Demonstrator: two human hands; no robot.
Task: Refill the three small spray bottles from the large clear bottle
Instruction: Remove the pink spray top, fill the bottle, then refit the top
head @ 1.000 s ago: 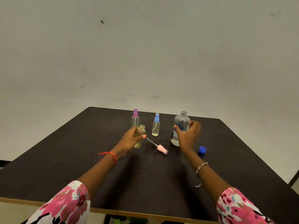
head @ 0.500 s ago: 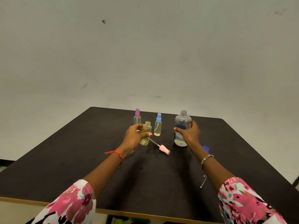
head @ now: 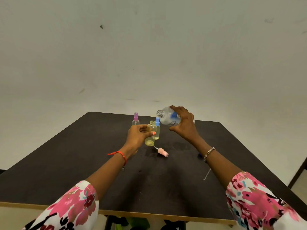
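Up comes the big bottle (head: 167, 117); a moment ago it stood on the table (head: 66, 163) under the right hand (head: 184, 125), now it is in the air and tipped well over, its open neck pointing toward the left hand (head: 137, 136); that reads as the first pour about to start, though no stream shows yet, and the neck sits above and a touch right of the target's mouth, not over it. Right hand: fingers and thumb wrapped round the big bottle's body, a full grip. Left hand: curled round the open bottle (head: 151, 131), thumb across the front, holding it upright just left of the big bottle's neck, much where it was; whether its base touches the table I cannot tell. The pink pump (head: 163, 152) lies on the table just nearer than the left hand's fingertips, between the two wrists; the blue sprayer (head: 157, 125) stands right behind the open bottle, the purple sprayer (head: 135, 117) beyond the left knuckles; both capped, so by my reckoning two refills wait untouched. A blue cap (head: 199, 155) peeks out beside the right wrist.
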